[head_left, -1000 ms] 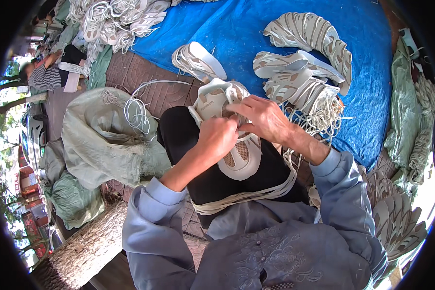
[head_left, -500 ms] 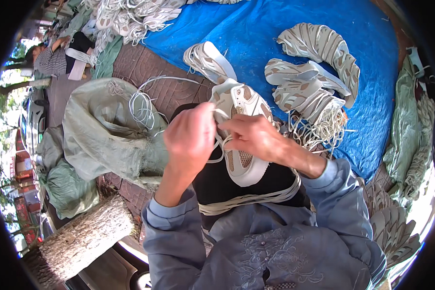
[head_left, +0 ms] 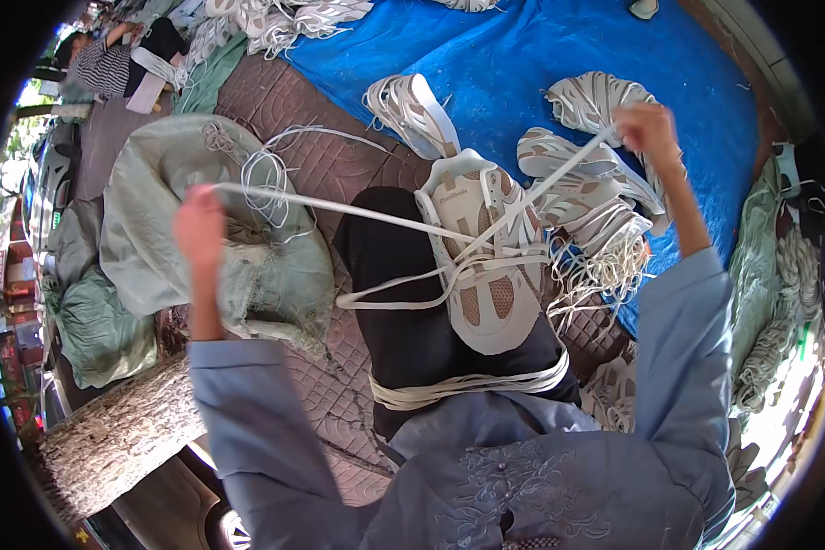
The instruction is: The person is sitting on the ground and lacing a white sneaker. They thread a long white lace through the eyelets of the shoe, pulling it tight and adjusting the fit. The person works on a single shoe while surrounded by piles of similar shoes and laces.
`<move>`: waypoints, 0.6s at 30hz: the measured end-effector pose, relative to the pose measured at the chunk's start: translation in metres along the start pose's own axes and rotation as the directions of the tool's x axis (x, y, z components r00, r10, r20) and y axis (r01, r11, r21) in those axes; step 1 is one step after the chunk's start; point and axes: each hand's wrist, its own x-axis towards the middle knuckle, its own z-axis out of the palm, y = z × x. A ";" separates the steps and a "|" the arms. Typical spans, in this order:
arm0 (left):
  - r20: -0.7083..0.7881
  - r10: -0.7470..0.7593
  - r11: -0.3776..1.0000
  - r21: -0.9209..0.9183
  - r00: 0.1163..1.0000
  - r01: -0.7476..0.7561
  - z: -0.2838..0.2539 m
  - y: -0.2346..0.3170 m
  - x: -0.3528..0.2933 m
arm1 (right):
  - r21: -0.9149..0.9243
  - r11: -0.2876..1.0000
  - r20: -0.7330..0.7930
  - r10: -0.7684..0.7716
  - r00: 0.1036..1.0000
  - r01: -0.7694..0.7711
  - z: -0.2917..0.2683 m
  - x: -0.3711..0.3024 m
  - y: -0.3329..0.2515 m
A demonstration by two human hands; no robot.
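Observation:
A white and tan shoe upper (head_left: 493,312) rests across my dark-trousered lap, toe end toward me. A white shoelace (head_left: 339,207) runs through its eyelets and crosses at the middle. My left hand (head_left: 200,220), closed and blurred, pulls one lace end out taut to the left, above the pale sack. To the upper right, my right hand (head_left: 646,128) is closed on the other lace end, also drawn tight. A slack loop of lace lies over my left thigh. More laces (head_left: 472,390) are wound around my thighs in a bundle.
Stacked shoe uppers (head_left: 605,110) and a heap of loose laces (head_left: 619,261) lie on the blue tarp (head_left: 495,64). The pale sack (head_left: 147,229) stands at left, with a tree trunk (head_left: 124,440) below it. Another person (head_left: 101,64) sits far left.
Both hands have swung apart from close over the upper, left hand to the left, right hand up and right. The lace between them is now stretched straight.

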 end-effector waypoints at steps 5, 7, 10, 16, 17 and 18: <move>-0.016 -0.486 0.768 0.468 0.874 0.436 -0.047 -0.196 0.000 | 0.146 0.697 -0.408 0.689 0.599 -0.702 -0.152 -0.034 0.102; 0.014 -0.509 0.714 0.565 0.861 0.413 -0.043 -0.204 -0.005 | -0.294 0.705 -0.289 0.577 0.764 -0.645 -0.154 -0.052 0.127; 0.010 0.013 0.871 0.490 1.000 -0.016 -0.024 -0.125 -0.013 | -0.922 0.338 -0.075 0.320 0.944 -0.188 -0.077 -0.042 0.077; -0.083 0.644 0.572 -0.608 0.760 -0.551 -0.052 0.199 -0.075 | 0.420 0.853 0.412 0.125 0.903 -0.309 0.072 -0.010 -0.127; -0.088 0.603 0.580 -0.634 0.793 -0.512 -0.047 0.219 -0.093 | 0.432 0.893 0.364 -0.042 0.931 -0.128 0.092 -0.015 -0.138; 0.015 0.575 0.607 -0.678 0.818 -0.414 -0.043 0.231 -0.107 | 0.363 0.927 0.391 -0.060 0.919 -0.094 0.102 -0.013 -0.156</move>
